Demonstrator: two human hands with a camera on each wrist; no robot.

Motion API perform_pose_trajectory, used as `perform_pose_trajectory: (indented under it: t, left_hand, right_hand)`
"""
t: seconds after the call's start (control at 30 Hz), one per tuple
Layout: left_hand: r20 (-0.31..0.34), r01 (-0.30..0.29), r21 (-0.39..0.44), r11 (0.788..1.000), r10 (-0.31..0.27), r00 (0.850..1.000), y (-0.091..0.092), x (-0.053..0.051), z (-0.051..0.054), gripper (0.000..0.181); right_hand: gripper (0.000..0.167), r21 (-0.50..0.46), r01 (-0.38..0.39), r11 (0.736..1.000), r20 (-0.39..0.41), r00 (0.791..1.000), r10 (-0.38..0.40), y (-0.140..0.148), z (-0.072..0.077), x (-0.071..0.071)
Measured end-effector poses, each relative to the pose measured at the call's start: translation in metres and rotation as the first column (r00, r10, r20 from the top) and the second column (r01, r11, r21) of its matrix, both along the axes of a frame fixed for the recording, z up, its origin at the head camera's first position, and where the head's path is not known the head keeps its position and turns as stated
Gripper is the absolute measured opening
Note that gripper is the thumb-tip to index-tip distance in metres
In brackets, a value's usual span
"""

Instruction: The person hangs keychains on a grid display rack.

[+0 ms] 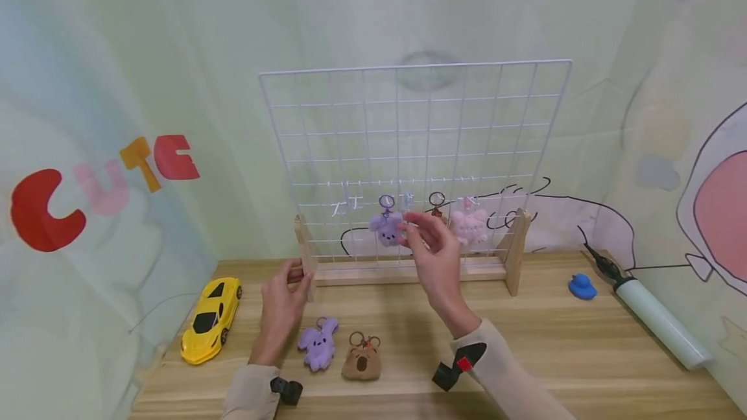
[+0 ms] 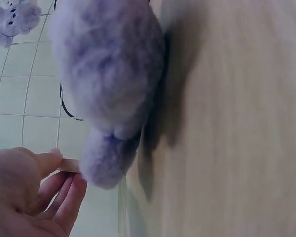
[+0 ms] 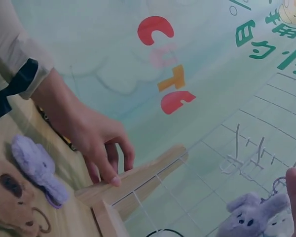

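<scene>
Right hand (image 1: 434,251) at purple plush (image 1: 388,229), hung on wire grid (image 1: 430,65) just left of that grip; pinched or merely touched, can't tell. Left hand (image 1: 283,298) pinches wooden upright (image 1: 304,242). Likely step: settling the plush; next seems to call for a clean release. Head view alone has the blue duck (image 1: 582,286), well right of the right grip.

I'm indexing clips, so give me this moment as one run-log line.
left grip: pinches wooden stand leg | right grip: at hanging purple toy, contact unclear | table: another purple toy, brown toy
</scene>
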State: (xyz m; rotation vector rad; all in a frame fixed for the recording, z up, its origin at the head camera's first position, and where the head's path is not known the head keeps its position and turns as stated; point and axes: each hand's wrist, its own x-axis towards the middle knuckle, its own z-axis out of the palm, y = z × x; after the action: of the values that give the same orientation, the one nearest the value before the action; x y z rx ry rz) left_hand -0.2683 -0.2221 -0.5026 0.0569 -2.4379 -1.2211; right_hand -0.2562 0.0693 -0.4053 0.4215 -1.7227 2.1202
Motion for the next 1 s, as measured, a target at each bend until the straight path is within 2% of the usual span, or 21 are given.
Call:
perform_pose_trajectory:
  t: [0.1, 0.23, 0.37, 0.5, 0.6, 0.7, 0.93, 1.0]
  left_hand:
    - [0.009, 0.001, 0.000, 1.000, -0.001, 1.000, 0.001, 0.000, 0.001, 0.032]
    - [0.009, 0.000, -0.002, 1.000, 0.000, 1.000, 0.001, -0.001, 0.001, 0.031]
    - [-0.006, -0.009, -0.006, 1.000, 0.009, 1.000, 0.000, -0.001, 0.001, 0.031]
    - [0.004, -0.012, -0.018, 1.000, 0.012, 1.000, -0.001, -0.002, 0.001, 0.031]
    - [0.003, -0.005, -0.019, 1.000, 0.005, 1.000, -0.002, -0.002, 0.001, 0.031]
    - [0.001, -0.005, -0.015, 1.000, 0.005, 1.000, -0.001, -0.001, 0.001, 0.030]
    - [0.005, -0.006, -0.008, 1.000, 0.006, 1.000, 0.001, 0.000, 0.003, 0.031]
    - [0.008, -0.006, -0.006, 1.000, 0.006, 1.000, 0.001, 0.000, 0.002, 0.031]
  right_hand:
    - [0.024, 0.046, -0.014, 0.999, -0.004, 1.000, 0.015, 0.005, -0.009, 0.006]
    - [0.025, 0.169, -0.079, 0.982, 0.055, 0.996, 0.071, 0.011, -0.032, 0.012]
    - [0.027, 0.266, -0.195, 0.944, 0.142, 0.977, 0.162, 0.015, -0.063, 0.013]
    - [0.027, 0.354, -0.278, 0.893, 0.207, 0.954, 0.216, 0.017, -0.085, 0.011]
    - [0.027, 0.420, -0.328, 0.846, 0.235, 0.940, 0.248, 0.015, -0.095, 0.011]
    - [0.025, 0.485, -0.381, 0.787, 0.255, 0.923, 0.290, 0.013, -0.103, 0.011]
    - [0.027, 0.629, -0.488, 0.605, 0.323, 0.872, 0.368, 0.010, -0.116, 0.014]
    - [0.029, 0.651, -0.505, 0.567, 0.333, 0.861, 0.385, 0.011, -0.117, 0.016]
